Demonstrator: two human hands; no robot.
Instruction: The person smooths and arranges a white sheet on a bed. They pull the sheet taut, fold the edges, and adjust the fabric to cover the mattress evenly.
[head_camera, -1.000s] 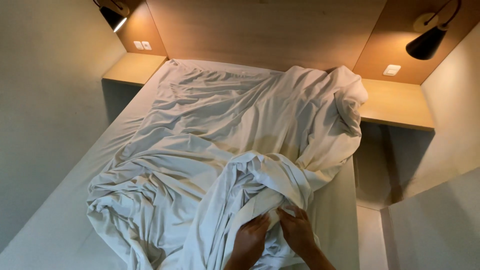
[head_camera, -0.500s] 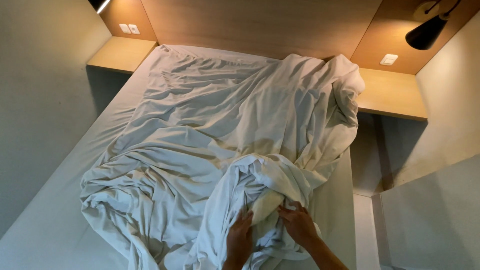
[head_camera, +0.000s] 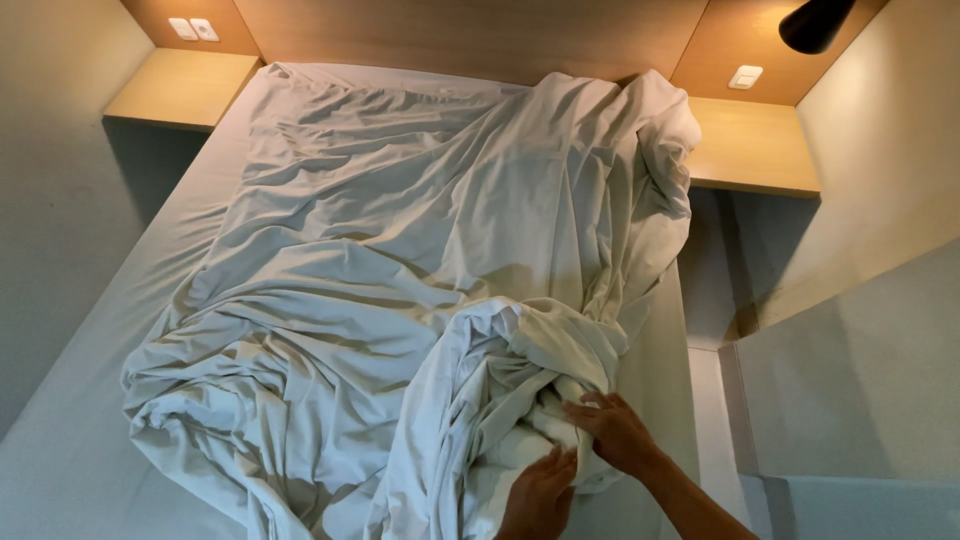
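White duvet cover (head_camera: 400, 290) lies crumpled across the bed (head_camera: 90, 400), unspread; bunched near the foot edge. Left hand (head_camera: 540, 495) and right hand (head_camera: 618, 432) both pressed flat-fingered on the bunch, neither grip closed; smoothing not yet done.

White crumpled sheet (head_camera: 400, 290), plain; white mattress (head_camera: 90, 400); light-wood headboard (head_camera: 480, 35), shelves (head_camera: 180, 85); black lamp (head_camera: 815, 22).

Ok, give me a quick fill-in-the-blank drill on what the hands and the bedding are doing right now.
1. Both hands, the left hand and the right hand, rest on the bunched white ____.
2. The sheet lies crumpled on a ____.
3. A wooden shelf flanks the bed on ____ sides.

Missing words: sheet; bed; both
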